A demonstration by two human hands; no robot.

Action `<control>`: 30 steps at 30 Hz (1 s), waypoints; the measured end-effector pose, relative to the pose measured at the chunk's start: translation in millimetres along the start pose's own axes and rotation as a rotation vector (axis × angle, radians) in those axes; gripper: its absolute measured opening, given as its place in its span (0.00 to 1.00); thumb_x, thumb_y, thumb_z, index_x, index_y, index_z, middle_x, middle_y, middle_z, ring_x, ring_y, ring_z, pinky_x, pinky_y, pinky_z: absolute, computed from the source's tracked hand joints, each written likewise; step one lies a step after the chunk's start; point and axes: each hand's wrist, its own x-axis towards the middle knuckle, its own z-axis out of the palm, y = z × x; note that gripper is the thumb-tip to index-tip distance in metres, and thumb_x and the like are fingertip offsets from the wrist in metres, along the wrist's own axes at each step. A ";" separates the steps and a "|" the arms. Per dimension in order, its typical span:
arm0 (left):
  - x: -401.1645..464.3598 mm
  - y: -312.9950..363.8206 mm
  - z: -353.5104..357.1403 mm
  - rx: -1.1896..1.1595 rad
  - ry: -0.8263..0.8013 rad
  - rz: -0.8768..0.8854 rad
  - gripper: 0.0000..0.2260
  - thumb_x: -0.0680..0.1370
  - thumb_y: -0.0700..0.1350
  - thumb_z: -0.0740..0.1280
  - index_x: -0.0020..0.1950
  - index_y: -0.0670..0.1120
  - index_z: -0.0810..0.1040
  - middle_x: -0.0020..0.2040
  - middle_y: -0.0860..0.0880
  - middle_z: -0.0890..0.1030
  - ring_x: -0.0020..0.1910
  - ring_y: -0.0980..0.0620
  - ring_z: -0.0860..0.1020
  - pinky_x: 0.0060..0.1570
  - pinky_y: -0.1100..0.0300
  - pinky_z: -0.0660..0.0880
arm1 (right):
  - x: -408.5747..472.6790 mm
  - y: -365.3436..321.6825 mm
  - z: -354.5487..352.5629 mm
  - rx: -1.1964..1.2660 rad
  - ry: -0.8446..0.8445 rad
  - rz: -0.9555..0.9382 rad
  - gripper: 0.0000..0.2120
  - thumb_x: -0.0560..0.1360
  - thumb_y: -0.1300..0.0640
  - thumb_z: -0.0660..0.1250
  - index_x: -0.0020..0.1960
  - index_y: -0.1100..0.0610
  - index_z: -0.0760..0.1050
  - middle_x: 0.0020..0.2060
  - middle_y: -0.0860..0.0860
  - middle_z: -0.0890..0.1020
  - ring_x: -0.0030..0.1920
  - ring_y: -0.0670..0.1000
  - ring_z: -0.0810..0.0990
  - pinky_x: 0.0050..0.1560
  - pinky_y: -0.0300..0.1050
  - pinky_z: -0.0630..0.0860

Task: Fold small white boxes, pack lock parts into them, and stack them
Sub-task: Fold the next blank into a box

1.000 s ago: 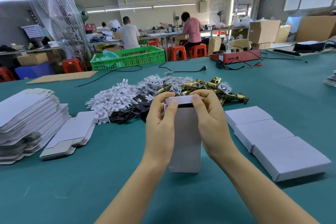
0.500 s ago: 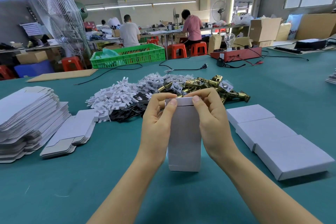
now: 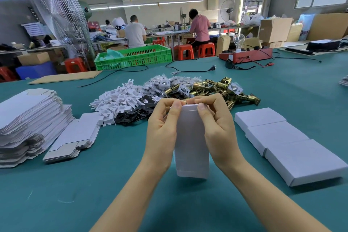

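The table [image 3: 56, 194] is covered in plain teal green. The upright box [image 3: 192, 147] is plain white, as are the three closed boxes [image 3: 293, 149] on the right and the pile of flat box blanks [image 3: 28, 117] on the left, whose undersides show grey. The heap of small plastic pieces [image 3: 116, 101] is white, the flat plates [image 3: 135, 117] beside it black, the latch parts [image 3: 222, 88] shiny brass. The crate [image 3: 133, 58] is bright green with a slotted pattern, and the stools [image 3: 206, 50] are orange-red.

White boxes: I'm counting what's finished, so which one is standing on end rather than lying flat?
The white box gripped between both hands stands upright at table centre. The three closed boxes lie flat in a row to the right.
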 end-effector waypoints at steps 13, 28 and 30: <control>0.9 2.0 0.9 -0.007 0.045 -0.070 0.08 0.70 0.43 0.63 0.35 0.52 0.80 0.45 0.48 0.82 0.47 0.50 0.75 0.50 0.50 0.70 | -1.8 3.7 1.0 0.040 0.020 0.112 0.06 0.74 0.57 0.58 0.44 0.51 0.74 0.48 0.46 0.82 0.54 0.46 0.79 0.54 0.43 0.74; 1.5 9.8 -1.5 0.450 -0.084 0.362 0.07 0.77 0.40 0.67 0.52 0.51 0.77 0.50 0.52 0.79 0.44 0.59 0.74 0.46 0.63 0.68 | 7.4 4.3 -5.7 0.018 0.096 0.290 0.14 0.71 0.47 0.58 0.43 0.57 0.73 0.41 0.54 0.76 0.46 0.55 0.74 0.48 0.57 0.71; 3.7 14.4 -4.9 0.533 -0.008 0.508 0.08 0.76 0.38 0.67 0.53 0.49 0.77 0.52 0.49 0.79 0.46 0.60 0.75 0.47 0.67 0.68 | 5.0 5.2 -4.0 -0.206 0.053 0.210 0.23 0.74 0.38 0.55 0.39 0.57 0.72 0.35 0.51 0.73 0.40 0.49 0.72 0.44 0.46 0.69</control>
